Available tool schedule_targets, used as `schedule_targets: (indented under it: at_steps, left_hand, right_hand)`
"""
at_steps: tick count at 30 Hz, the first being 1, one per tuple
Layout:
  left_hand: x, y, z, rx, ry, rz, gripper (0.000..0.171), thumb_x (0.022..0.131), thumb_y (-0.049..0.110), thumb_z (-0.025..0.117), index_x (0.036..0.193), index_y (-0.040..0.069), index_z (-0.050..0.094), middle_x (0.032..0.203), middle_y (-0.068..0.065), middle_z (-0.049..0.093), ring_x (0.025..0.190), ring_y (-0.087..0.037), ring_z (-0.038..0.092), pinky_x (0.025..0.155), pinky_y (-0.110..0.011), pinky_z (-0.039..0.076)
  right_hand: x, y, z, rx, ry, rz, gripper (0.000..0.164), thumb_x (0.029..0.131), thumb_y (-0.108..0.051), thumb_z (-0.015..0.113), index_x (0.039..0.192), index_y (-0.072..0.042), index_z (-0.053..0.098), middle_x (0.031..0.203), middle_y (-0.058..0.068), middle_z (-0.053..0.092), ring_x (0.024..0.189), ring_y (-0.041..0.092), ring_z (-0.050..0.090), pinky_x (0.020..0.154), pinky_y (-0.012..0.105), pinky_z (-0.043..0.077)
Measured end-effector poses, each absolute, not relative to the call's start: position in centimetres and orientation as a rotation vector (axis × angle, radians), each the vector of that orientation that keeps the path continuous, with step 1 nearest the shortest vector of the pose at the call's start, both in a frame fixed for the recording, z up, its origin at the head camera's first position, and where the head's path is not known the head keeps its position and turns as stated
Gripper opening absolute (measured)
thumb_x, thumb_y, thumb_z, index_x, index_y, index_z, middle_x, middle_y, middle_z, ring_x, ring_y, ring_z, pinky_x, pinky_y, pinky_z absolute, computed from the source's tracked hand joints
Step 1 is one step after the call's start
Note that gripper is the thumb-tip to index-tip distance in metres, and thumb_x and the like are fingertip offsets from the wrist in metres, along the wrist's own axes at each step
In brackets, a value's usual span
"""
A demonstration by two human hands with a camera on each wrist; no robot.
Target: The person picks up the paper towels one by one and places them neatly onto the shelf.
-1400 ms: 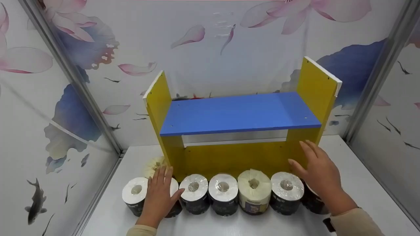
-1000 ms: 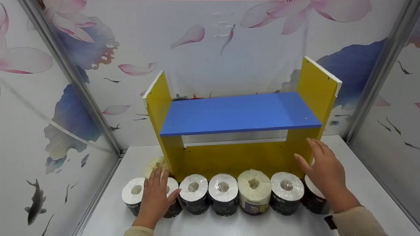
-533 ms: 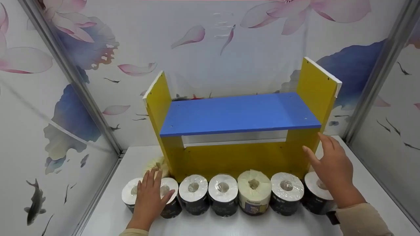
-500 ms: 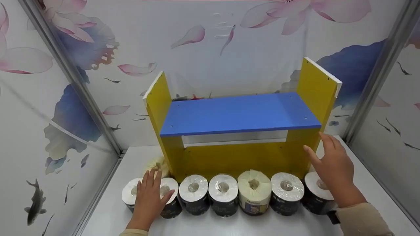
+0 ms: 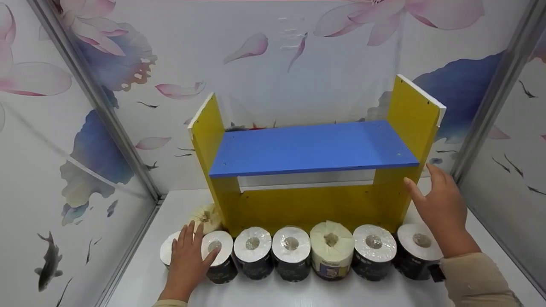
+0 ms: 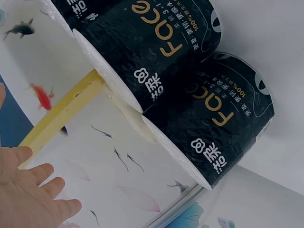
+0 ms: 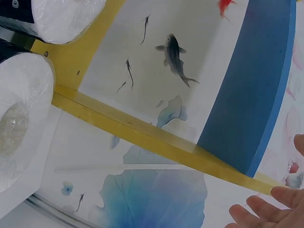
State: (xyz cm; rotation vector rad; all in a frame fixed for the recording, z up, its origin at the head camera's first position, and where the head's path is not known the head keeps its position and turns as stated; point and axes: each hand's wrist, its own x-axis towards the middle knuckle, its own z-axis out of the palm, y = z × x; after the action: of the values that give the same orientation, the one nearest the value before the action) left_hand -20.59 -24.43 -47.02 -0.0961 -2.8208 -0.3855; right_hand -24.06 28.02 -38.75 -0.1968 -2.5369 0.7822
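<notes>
My left hand (image 5: 185, 260) hovers above the left end of a row of toilet paper rolls, fingers spread and holding nothing. It overlaps the leftmost roll (image 5: 167, 249) in the head view and partly hides it. Black wrappers printed "Face" cover the rolls in the left wrist view, where the left fingers (image 6: 42, 173) are apart from them. My right hand (image 5: 441, 207), bare with fingers extended, is beside the right side panel of a yellow shelf unit (image 5: 298, 207) and above the rightmost roll (image 5: 420, 251). In the right wrist view its fingertips (image 7: 259, 206) lie near the panel's edge.
A blue board (image 5: 315, 147) spans the unit between two yellow side panels. One cream roll (image 5: 332, 249) stands in the row; another cream roll (image 5: 207, 217) is behind, at the unit's left. Printed walls with metal corner posts (image 5: 96, 100) enclose the white table (image 5: 307, 294).
Both hands have moved apart: the left toward the left, the right toward the right and farther up. More of the end rolls' neighbours and the rightmost roll shows. The rolls and shelf stay put.
</notes>
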Motion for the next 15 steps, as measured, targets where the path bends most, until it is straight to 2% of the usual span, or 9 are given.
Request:
schedule_targets:
  at_steps: [15]
  left_hand:
    - [-20.1, -26.0, -47.2, -0.038, -2.843, -0.374, 0.08, 0.087, 0.039, 0.069, 0.146, -0.003, 0.035, 0.15, -0.029, 0.028, 0.138, -0.046, 0.025, 0.104, -0.067, 0.022]
  right_hand:
    - [-26.0, 28.9, -38.0, -0.271, -2.575, 0.969, 0.084, 0.096, -0.057, 0.042, 0.152, 0.002, 0.019, 0.15, 0.033, 0.024, 0.135, 0.052, 0.024, 0.102, 0.068, 0.024]
